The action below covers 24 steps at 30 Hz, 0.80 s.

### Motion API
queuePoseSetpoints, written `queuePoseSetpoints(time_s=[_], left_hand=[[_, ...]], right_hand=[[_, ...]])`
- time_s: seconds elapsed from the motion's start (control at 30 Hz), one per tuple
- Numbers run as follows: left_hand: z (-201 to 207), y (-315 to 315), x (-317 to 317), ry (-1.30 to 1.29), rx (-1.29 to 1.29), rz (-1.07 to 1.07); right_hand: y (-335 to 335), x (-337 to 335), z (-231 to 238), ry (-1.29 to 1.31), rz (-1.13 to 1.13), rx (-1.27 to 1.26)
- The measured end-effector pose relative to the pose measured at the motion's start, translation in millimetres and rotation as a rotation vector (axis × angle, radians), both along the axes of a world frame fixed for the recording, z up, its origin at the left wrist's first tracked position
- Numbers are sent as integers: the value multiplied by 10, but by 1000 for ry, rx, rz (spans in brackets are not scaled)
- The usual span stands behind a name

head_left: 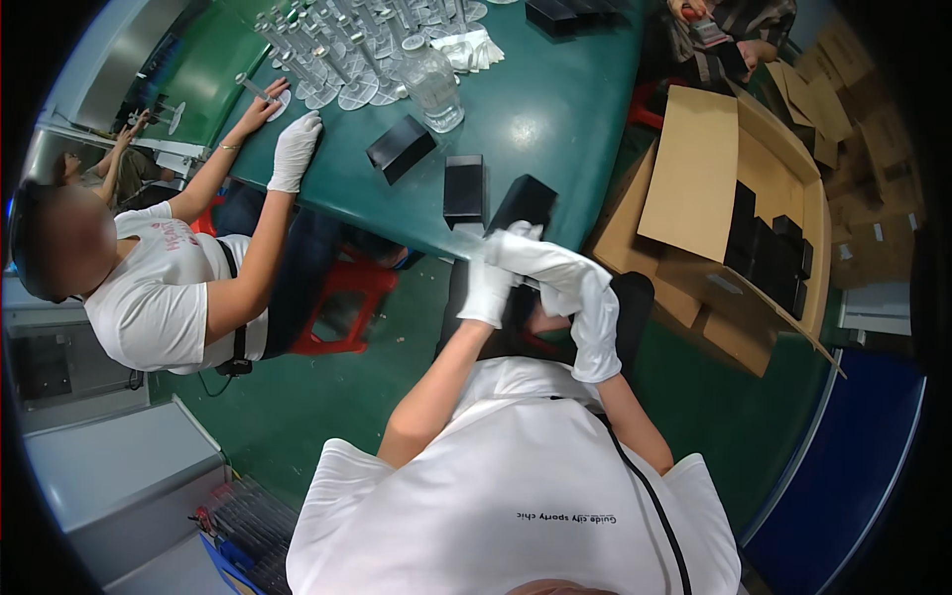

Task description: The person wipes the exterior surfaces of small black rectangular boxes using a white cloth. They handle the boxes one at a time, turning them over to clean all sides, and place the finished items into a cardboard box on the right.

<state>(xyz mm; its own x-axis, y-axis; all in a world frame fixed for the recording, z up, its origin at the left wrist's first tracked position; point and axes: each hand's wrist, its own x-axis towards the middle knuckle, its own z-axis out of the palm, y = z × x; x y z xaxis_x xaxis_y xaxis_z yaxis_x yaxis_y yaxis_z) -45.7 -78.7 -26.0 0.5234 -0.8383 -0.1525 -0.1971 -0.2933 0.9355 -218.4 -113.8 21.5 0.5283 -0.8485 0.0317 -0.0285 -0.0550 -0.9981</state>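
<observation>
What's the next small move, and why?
I'd probably use the left hand to nudge the middle black box of the nearest three farther onto the green table. It sits close to the near edge, with the left hand and gloved right hand working nearby, so a knock seems possible. Blur hides what the grip holds.

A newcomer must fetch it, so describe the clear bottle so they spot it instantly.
On the green table, find the cluster of slim stemmed pieces with round bases. The clear bottle stands at the cluster's near right edge: broader than any stem and, unlike the black boxes nearby, see-through.
</observation>
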Motion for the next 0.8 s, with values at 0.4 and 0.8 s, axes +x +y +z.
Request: queuePoseSetpoints(time_s=[0.4,0.8], left_hand=[[208,252,1449,564,-435,592],[890,-1506,520,463,-273,0]], right_hand=[[-327,331,-304,-94,0,44],[-530,582,-406,80,-153,-673]])
